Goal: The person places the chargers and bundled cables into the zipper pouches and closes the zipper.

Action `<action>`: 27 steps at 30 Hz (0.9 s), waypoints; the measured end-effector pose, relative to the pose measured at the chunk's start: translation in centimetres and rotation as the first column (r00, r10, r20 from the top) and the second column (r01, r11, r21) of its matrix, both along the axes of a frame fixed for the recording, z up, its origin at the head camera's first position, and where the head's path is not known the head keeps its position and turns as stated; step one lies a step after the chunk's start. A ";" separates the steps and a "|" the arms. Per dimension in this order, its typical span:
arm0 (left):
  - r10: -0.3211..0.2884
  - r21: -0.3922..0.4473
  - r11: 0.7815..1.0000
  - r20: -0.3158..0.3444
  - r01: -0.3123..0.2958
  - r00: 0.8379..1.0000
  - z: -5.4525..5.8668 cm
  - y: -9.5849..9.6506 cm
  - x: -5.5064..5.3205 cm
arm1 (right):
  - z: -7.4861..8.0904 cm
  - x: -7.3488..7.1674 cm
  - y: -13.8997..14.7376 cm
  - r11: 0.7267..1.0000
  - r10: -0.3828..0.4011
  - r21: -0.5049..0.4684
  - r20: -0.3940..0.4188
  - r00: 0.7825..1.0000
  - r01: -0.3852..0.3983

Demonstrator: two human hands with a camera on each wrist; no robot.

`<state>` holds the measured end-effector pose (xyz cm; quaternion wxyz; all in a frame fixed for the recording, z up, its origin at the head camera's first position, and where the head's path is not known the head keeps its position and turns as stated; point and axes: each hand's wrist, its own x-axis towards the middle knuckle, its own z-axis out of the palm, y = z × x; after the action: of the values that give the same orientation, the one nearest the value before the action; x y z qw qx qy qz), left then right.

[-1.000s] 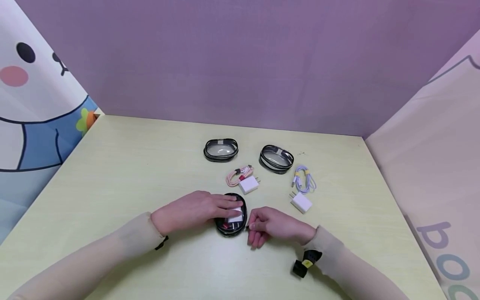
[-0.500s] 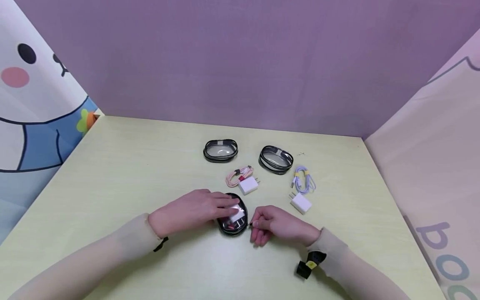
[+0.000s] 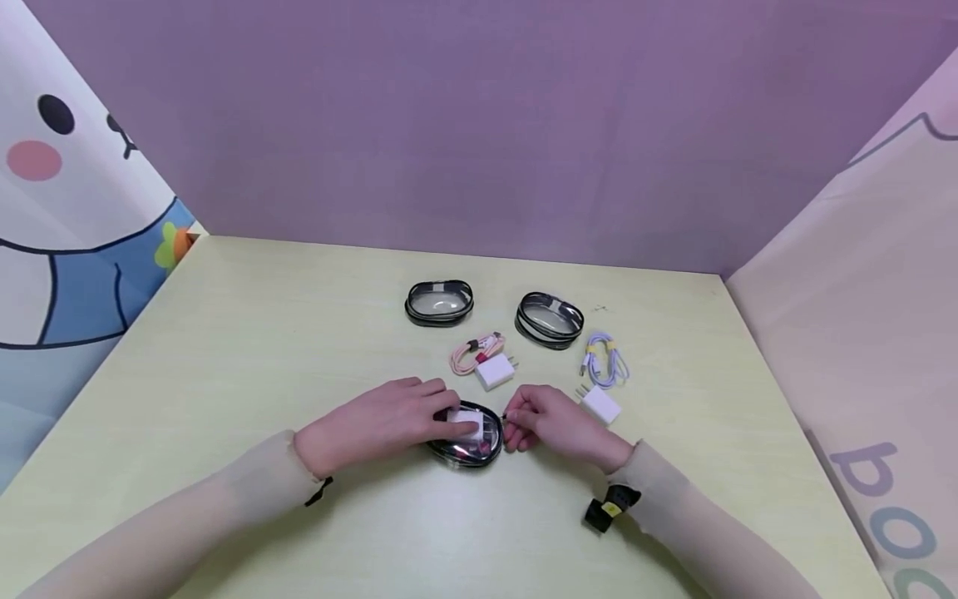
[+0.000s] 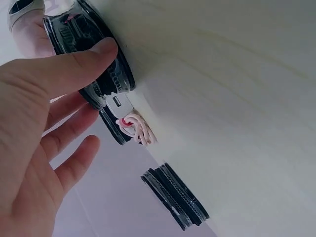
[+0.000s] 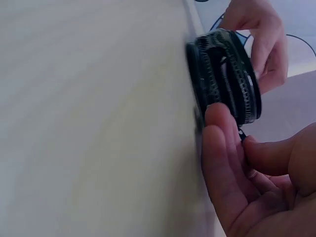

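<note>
A small clear zip pouch [image 3: 490, 434] with black edges lies in front of the person, a white charger [image 3: 470, 423] and something reddish showing through its top. My left hand [image 3: 389, 420] grips the pouch from the left; the left wrist view shows the thumb [image 4: 96, 58] along its side wall. On the pouch's right side, my right hand [image 3: 550, 424] pinches the small dark zipper pull [image 5: 241, 133] between thumb and fingers. The zipper track around the wall shows in the right wrist view, with a dark gap along part of it.
Two similar clear pouches, one left [image 3: 439, 303] and one right [image 3: 550, 320], stand farther back. Between them and the hands lie a pink cable [image 3: 466, 358] with a white charger [image 3: 496, 371], and a lilac cable [image 3: 615, 366] with another charger [image 3: 601, 405]. A purple wall [image 3: 464, 125] borders the table.
The pouch has turned on the table, its long side now more crosswise. My right hand has moved away from the body along its edge, still pinching the pull; my left fingers have shifted their hold.
</note>
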<state>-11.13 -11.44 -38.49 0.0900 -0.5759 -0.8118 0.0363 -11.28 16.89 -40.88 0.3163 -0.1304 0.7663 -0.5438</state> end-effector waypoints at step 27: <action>0.026 -0.042 0.999 0.132 -0.020 0.991 -0.3 0.2 0.1 | -0.1 -0.5 0.4 0.999 0.036 0.007 0.040 0.999 -0.036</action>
<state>-11.03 -11.22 -38.75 0.0236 -0.5692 -0.8217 0.0154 -11.78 17.28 -41.00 0.3419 -0.1321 0.7595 -0.5374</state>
